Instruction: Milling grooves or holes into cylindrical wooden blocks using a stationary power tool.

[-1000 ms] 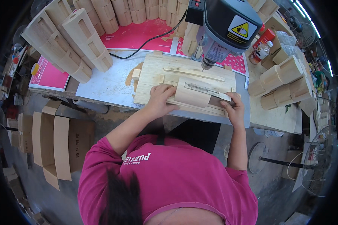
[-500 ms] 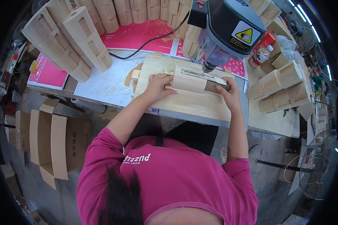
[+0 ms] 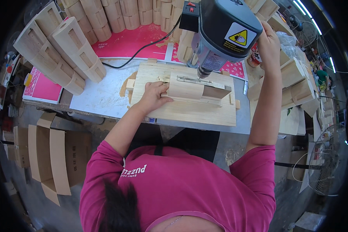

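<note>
My left hand point(image 3: 154, 97) grips the left end of a pale, rounded wooden block point(image 3: 185, 89), thumb in front and fingers behind. The block lies on a flat wooden board point(image 3: 181, 113). Along its top runs a slotted metal strip point(image 3: 193, 81), and a grey-brown flat piece point(image 3: 217, 92) sticks out at its right end. Just above the strip hangs the chuck point(image 3: 204, 72) of a drill press point(image 3: 230, 25). Up at the right side of the machine's head, my right hand point(image 3: 268, 43) has its fingers curled; what they hold is hidden.
Tall stacked wooden pieces point(image 3: 79, 50) stand at the left and along the back. More wooden pieces point(image 3: 297, 94) lie at the right by a red-labelled bottle point(image 3: 254, 56). A black cable point(image 3: 143, 50) crosses the table. An open cardboard box point(image 3: 60, 154) sits on the floor at left.
My right hand has let go of the block's right end and risen to the right side of the drill press. My left hand keeps its hold on the block.
</note>
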Demonstrator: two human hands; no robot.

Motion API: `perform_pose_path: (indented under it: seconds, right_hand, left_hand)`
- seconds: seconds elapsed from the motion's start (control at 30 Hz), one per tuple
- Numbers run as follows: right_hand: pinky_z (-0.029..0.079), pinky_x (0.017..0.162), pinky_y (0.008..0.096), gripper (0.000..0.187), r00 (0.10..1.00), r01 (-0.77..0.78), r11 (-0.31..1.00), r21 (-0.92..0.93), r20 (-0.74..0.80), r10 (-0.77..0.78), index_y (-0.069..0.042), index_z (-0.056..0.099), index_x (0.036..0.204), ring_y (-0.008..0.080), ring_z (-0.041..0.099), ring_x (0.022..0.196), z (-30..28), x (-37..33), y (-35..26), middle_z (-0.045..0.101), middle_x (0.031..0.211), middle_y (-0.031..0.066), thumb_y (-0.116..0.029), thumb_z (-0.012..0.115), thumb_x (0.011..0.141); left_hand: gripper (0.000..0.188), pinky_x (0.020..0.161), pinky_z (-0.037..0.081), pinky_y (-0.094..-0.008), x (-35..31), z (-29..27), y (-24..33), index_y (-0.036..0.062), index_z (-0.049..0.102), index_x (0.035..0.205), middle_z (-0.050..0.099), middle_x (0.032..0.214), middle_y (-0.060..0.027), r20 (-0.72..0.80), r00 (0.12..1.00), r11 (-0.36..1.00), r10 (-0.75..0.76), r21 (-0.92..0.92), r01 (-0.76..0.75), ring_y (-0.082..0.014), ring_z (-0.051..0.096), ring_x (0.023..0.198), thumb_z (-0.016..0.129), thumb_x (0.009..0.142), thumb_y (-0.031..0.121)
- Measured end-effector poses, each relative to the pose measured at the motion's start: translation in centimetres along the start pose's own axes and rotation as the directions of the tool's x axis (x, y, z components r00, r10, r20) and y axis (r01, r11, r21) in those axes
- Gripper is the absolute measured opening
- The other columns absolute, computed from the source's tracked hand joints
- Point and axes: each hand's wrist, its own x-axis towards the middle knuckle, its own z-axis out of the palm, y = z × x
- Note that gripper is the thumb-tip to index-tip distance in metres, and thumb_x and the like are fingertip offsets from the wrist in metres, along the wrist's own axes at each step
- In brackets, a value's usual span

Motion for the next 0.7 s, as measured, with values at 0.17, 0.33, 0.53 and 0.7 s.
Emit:
perform_pose_path:
  seconds: [0.17,0.33,0.53,0.7]
  right_hand:
    - [0.038,0.056,0.0243,0.022,0.975,0.178,0.961,-0.213,-0.092,-0.201,-0.001,0.058,0.080,0.0119,0.042,0.056,-0.5,-5.4,-3.3,0.051,0.062,0.0085,-0.020,0.053,0.088]
    - [0.036,0.049,0.0256,0.012,0.966,0.201,0.962,-0.182,-0.123,-0.226,0.003,0.060,0.079,0.0131,0.046,0.052,0.5,-12.7,-2.3,0.048,0.057,0.0085,-0.005,0.053,0.085]
    - [0.038,0.050,0.0271,0.012,0.946,0.258,0.961,-0.095,-0.180,-0.271,0.003,0.061,0.087,0.0163,0.049,0.055,5.1,-17.0,4.5,0.053,0.064,0.0097,-0.002,0.052,0.084]
    - [0.036,0.048,0.0279,0.009,0.914,0.360,0.916,-0.176,-0.131,-0.384,0.003,0.059,0.081,0.0181,0.047,0.054,4.9,-16.4,4.4,0.052,0.064,0.0103,0.000,0.051,0.083]
  left_hand:
    - [0.045,0.074,0.029,-0.0353,0.0,-0.3,0.0,0.0109,0.058,0.101,0.052,0.077,-0.0017,-0.015,0.999,0.999,0.029,0.019,-0.029,-0.0209,0.053,0.080,0.075,0.062,0.027]
    - [0.047,0.075,0.029,-0.0354,0.1,-0.3,-0.1,0.0110,0.058,0.102,0.052,0.076,-0.0019,-0.018,0.999,0.999,0.037,0.022,-0.037,-0.0207,0.052,0.079,0.075,0.062,0.028]
    - [0.047,0.076,0.029,-0.0354,0.3,-0.2,0.0,0.0104,0.058,0.102,0.052,0.076,-0.0024,-0.017,0.999,0.999,0.039,0.035,-0.038,-0.0210,0.053,0.079,0.075,0.062,0.028]
    - [0.047,0.077,0.029,-0.0351,0.2,-0.3,0.2,0.0102,0.058,0.101,0.052,0.077,-0.0024,-0.020,0.999,0.999,0.027,0.026,-0.027,-0.0209,0.053,0.079,0.076,0.061,0.027]
